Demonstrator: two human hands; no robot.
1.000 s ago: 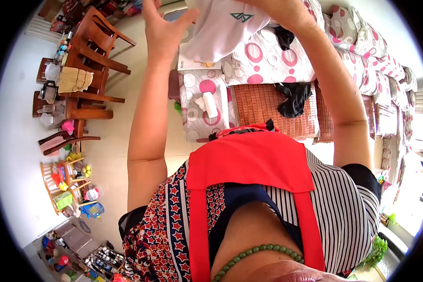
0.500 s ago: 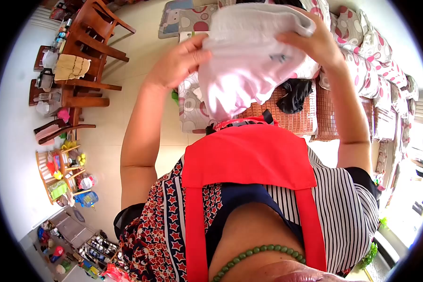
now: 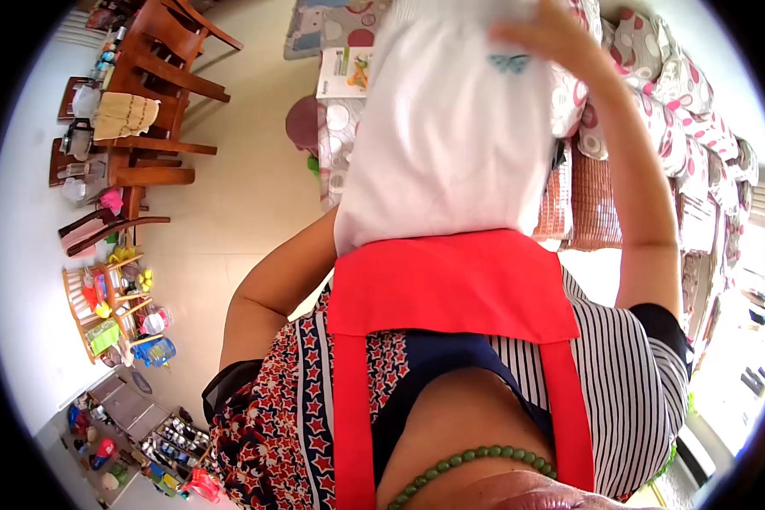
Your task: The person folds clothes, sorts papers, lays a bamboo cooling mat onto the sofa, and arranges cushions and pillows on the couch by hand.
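Observation:
A white garment [image 3: 442, 144] with a ribbed band at its top and a small teal print near the upper right hangs spread out in front of my chest. Its lower edge lies against the red apron [image 3: 450, 280]. My right hand [image 3: 548, 36] is over the garment's upper right part, fingers stretched out to the left and slightly blurred. The left forearm [image 3: 302, 255] goes behind or inside the cloth, which hides my left hand completely.
Behind the garment is a table with a patterned cover [image 3: 340, 127] and a booklet [image 3: 344, 72]. A round brown stool [image 3: 303, 121] stands beside it. Wooden chairs [image 3: 157, 76] line the left, a cushioned sofa [image 3: 646, 127] the right.
The bunched garment has opened out flat and reaches down to the apron. My left hand has gone from its left edge to out of sight behind or inside it; my right hand has moved up slightly.

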